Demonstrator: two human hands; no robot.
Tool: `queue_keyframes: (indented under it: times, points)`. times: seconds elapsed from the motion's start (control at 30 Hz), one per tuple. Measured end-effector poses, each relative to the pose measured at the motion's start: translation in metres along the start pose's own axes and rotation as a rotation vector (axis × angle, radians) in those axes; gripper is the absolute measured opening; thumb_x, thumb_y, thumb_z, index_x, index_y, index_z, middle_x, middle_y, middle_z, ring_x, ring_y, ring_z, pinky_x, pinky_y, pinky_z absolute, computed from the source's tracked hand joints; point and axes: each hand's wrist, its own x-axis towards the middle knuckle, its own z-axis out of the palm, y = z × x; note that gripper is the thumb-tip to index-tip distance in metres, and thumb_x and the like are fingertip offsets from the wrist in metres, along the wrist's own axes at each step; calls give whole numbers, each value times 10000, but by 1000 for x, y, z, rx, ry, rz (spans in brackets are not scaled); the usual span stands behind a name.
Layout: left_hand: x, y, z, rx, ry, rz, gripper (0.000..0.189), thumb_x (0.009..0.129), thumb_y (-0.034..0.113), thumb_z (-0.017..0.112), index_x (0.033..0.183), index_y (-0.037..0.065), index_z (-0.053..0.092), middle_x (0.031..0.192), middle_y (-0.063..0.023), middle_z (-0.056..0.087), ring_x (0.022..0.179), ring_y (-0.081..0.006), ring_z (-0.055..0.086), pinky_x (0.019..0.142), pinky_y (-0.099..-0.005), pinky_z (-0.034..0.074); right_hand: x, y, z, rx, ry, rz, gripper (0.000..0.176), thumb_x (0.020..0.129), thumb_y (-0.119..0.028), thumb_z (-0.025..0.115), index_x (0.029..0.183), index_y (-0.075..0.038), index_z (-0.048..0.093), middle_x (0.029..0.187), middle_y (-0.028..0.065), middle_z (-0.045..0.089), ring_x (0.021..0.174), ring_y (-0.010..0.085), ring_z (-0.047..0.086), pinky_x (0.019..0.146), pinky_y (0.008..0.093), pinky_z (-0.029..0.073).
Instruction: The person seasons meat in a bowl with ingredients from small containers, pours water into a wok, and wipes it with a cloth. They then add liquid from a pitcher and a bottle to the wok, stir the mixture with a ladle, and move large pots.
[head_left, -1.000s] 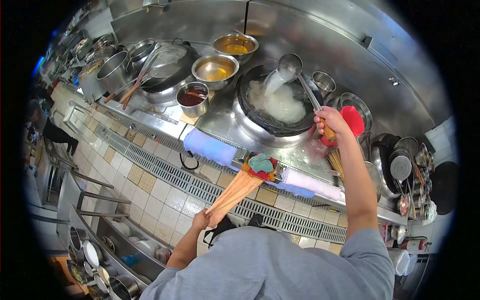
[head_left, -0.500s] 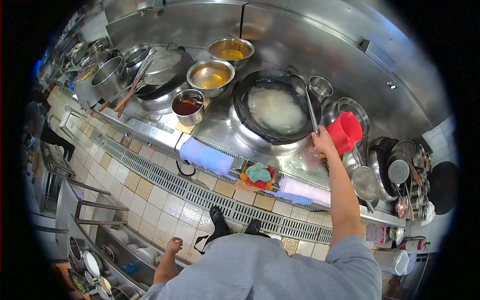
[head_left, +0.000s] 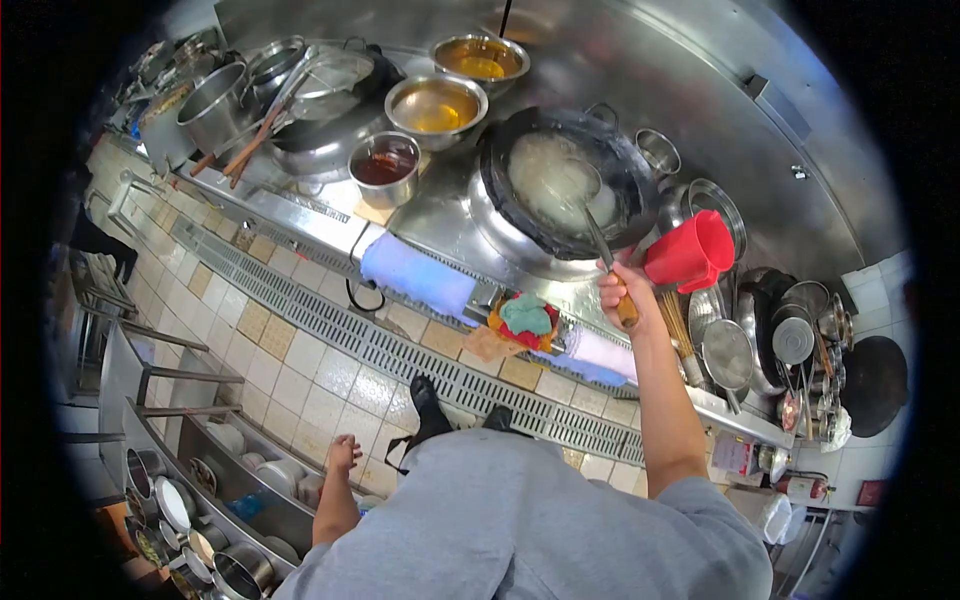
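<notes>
My right hand point(head_left: 626, 295) is wrapped round the wooden handle of a metal ladle point(head_left: 598, 236). The ladle's head lies in the cloudy liquid inside a black wok point(head_left: 640, 185) on the stove. Just right of that hand stands a red pitcher point(head_left: 688, 252). My left hand point(head_left: 344, 454) hangs low over the tiled floor, away from the stove, with its fingers partly curled and apart and nothing in them.
Left of the wok are a pot of dark red sauce point(head_left: 385, 170) and two bowls of yellow liquid point(head_left: 436, 108) point(head_left: 480, 62). Folded cloths point(head_left: 527, 316) lie along the stove's front edge. Strainers point(head_left: 727, 352) crowd the right. A person's dark-clothed leg point(head_left: 105, 240) shows far left.
The ladle has swung from the wok's right rim into the liquid. My right hand has shifted left and down, showing the wooden handle. The view has shifted, and my left hand appears higher.
</notes>
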Motion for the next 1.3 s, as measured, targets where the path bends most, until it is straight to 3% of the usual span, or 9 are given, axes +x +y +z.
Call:
queue_keyframes:
  times: [0.1, 0.23, 0.43, 0.63, 0.93, 1.07, 1.13, 1.23, 1.3]
  points:
    - [8, 8, 9, 14, -41, -3, 413, 939, 428, 517, 1264, 174, 487, 1079, -57, 652, 837, -205, 633, 662, -401, 463, -13, 8, 17, 268, -206, 43, 298, 954, -149, 502, 1176, 43, 449, 742, 10, 500, 500, 40, 469, 452, 210, 409]
    - [17, 16, 15, -8, -42, -12, 402, 932, 416, 514, 1256, 179, 494, 1073, -46, 647, 876, -204, 628, 719, -417, 462, -42, 3, 52, 476, -198, 83, 336, 913, -33, 473, 1202, 112, 382, 744, 44, 498, 488, 47, 496, 443, 203, 442]
    - [27, 21, -6, -18, -50, -31, 381, 925, 394, 525, 1245, 188, 497, 1046, -36, 645, 862, -192, 624, 715, -420, 452, -85, -10, 92, 495, -200, 74, 371, 934, -56, 450, 1231, 124, 319, 776, 69, 476, 511, 99, 509, 453, 233, 452]
    - [47, 42, -24, -3, -29, -47, 325, 945, 376, 514, 1206, 181, 501, 997, -21, 659, 759, -158, 630, 631, -381, 443, -108, -37, 115, 266, -90, 2, 344, 948, -88, 455, 1209, 103, 339, 791, 60, 501, 529, 75, 526, 451, 223, 475]
    - [65, 96, -49, 47, -23, 59, 315, 956, 369, 499, 1203, 172, 500, 1019, -30, 651, 784, -172, 628, 651, -390, 442, -92, -83, 142, 19, 62, -152, 236, 946, -99, 487, 1108, 57, 417, 735, 35, 521, 508, 59, 510, 418, 196, 430]
    - [62, 103, -61, 38, -23, 68, 323, 955, 373, 500, 1207, 171, 498, 1024, -33, 651, 789, -171, 624, 657, -392, 444, -92, -94, 153, -355, 235, -256, 138, 943, -122, 499, 1025, -21, 453, 689, 6, 525, 499, 63, 496, 404, 207, 401]
    - [59, 101, -68, 58, -10, 39, 332, 951, 378, 506, 1211, 173, 498, 1025, -33, 652, 791, -170, 620, 661, -397, 446, -93, -89, 147, -811, 293, -473, 170, 948, -128, 501, 1094, -52, 460, 696, 8, 530, 491, 82, 491, 401, 237, 413]
    - [55, 93, -73, 56, -14, 17, 342, 946, 381, 513, 1221, 179, 493, 1014, -28, 646, 790, -176, 616, 668, -405, 449, -86, -61, 124, -893, 300, -630, 261, 952, -131, 504, 1204, -85, 450, 695, 13, 530, 486, 99, 490, 402, 259, 424]
    - [51, 93, -72, 65, -21, -6, 334, 950, 381, 509, 1219, 184, 493, 998, -25, 640, 791, -179, 616, 679, -414, 447, -70, -23, 103, -709, 333, -677, 462, 978, -204, 499, 1411, -175, 342, 700, 13, 508, 460, 99, 481, 406, 247, 428]
